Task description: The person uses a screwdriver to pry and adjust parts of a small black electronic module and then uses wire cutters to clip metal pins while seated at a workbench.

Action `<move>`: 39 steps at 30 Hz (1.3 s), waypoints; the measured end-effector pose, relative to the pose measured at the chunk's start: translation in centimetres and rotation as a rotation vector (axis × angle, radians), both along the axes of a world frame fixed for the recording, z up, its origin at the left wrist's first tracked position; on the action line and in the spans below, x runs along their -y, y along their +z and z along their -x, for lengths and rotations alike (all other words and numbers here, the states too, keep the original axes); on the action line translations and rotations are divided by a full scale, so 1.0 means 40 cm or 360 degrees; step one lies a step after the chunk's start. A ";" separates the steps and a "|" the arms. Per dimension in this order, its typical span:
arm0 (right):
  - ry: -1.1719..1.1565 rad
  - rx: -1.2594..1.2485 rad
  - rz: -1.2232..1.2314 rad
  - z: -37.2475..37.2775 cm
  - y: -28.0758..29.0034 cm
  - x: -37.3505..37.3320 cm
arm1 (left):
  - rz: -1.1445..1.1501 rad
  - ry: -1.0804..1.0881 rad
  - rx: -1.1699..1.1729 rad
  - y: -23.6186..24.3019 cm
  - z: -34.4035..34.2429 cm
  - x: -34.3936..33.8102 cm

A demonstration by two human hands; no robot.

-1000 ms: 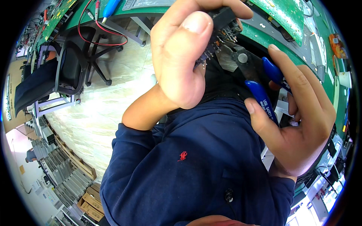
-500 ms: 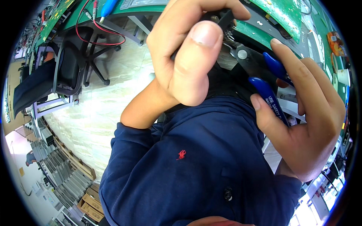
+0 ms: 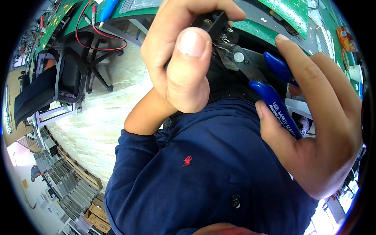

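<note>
Between the thumb and fingers of my left hand (image 3: 182, 66) is a black connector (image 3: 215, 24), a small block with metal pins along its right side. My right hand (image 3: 321, 121) holds a pair of blue-handled flush cutters (image 3: 274, 102), with the handles spread apart between thumb and fingers. The cutters' jaws reach the pins of the connector; whether the blades close on a pin is too small to tell. My fingers hide part of the connector's body.
A green-topped workbench (image 3: 250, 30) runs along the far side, bearing a large green circuit board (image 3: 288, 15). Red and black test leads (image 3: 78, 39) hang over its edge near a blue pen-like tool (image 3: 109, 11). A black chair (image 3: 72, 70) stands at the left, with cardboard boxes (image 3: 98, 219) lower down.
Both hands have shifted a little to the left together with the connector and cutters. The cutters' jaws now sit closer in among the pins.
</note>
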State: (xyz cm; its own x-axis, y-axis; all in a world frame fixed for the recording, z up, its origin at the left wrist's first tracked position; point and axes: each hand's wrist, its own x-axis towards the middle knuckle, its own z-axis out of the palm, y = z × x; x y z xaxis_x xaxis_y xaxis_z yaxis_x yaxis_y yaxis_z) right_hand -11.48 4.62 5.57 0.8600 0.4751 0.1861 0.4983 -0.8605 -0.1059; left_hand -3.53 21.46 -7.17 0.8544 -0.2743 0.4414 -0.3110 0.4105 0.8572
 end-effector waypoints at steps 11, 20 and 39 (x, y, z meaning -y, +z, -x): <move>-0.0018 0.0021 0.0190 0.012 -0.005 -0.018 | -0.0025 0.0040 0.0007 -0.002 0.002 0.003; -0.0017 0.0040 0.0063 -0.009 0.000 -0.004 | -0.0025 0.0059 0.0021 -0.002 0.002 0.010; 0.0115 0.0240 -0.0186 -0.040 -0.067 -0.007 | -0.0032 0.0099 0.0044 0.004 0.010 0.004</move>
State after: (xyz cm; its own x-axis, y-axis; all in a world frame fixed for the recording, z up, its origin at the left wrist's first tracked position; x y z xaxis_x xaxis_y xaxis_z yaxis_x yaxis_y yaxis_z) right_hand -9.86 4.91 2.88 0.7826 0.5022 0.3678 0.5761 -0.8081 -0.1225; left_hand -3.93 21.31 -7.00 0.8576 -0.2303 0.4598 -0.3588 0.3726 0.8558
